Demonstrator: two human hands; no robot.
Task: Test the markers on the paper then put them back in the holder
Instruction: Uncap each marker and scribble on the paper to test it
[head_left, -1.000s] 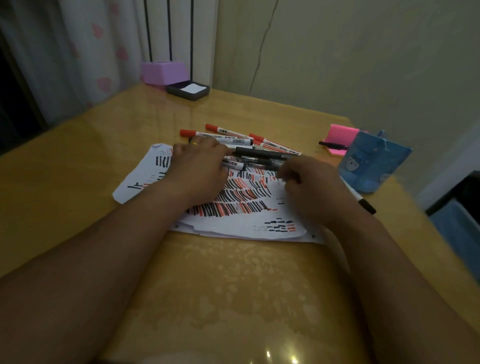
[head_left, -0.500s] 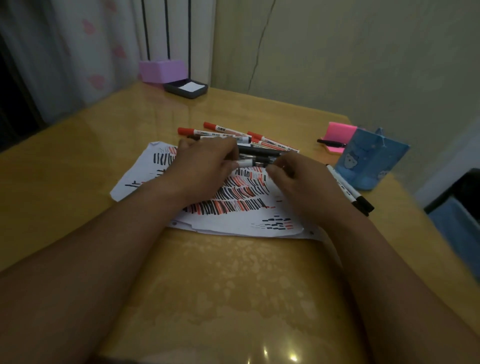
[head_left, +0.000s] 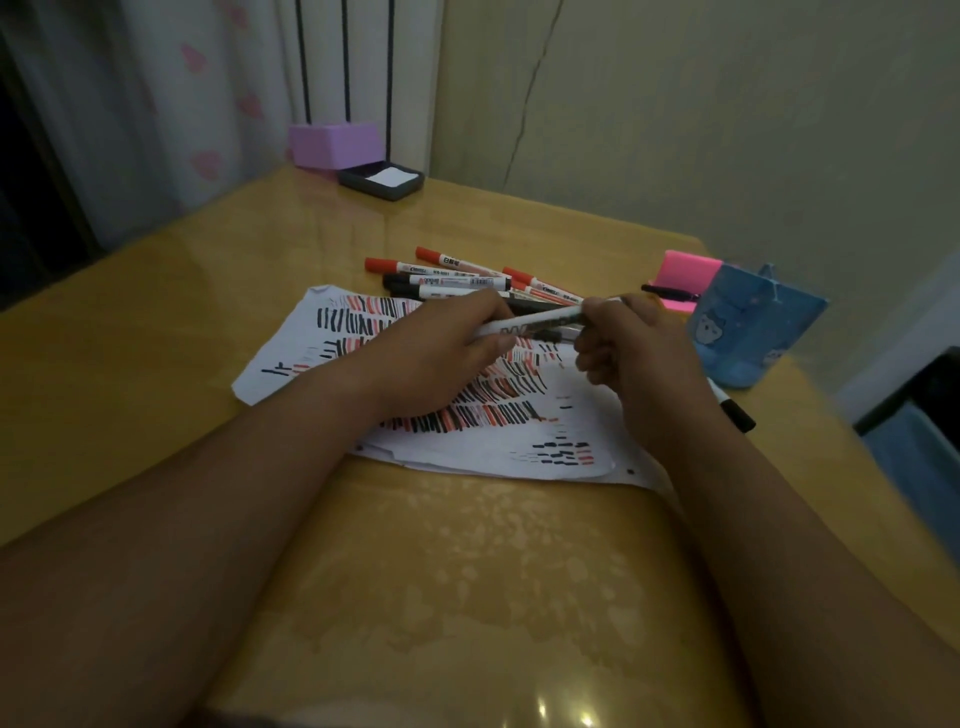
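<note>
The marker (head_left: 524, 325) with the white barrel is now in the middle of the frame, lifted a little above the paper (head_left: 519, 447). Half a second ago it was low, at the near edge of the pile, with both hands pressed down around it. Now it lies nearly level between the hands. The left hand (head_left: 436, 358) grips the pale end with thumb and curled fingers. The right hand (head_left: 639, 358) has its fingers closed round the dark end, which I judge to be the cap, though the fingers cover most of it.

This looks like the start of the next test: one marker is picked out and the cap is probably about to be pulled off. The paper is already full of red and black strokes, with some free white space in its lower right part.

Just above the hands, the pile of markers (head_left: 447, 275) rests on the table (head_left: 156, 338). The blue holder (head_left: 753, 332) stands at the right side of the frame, so these markers are not yet returned. A loose black marker (head_left: 732, 410) lies beside the right wrist.
</note>
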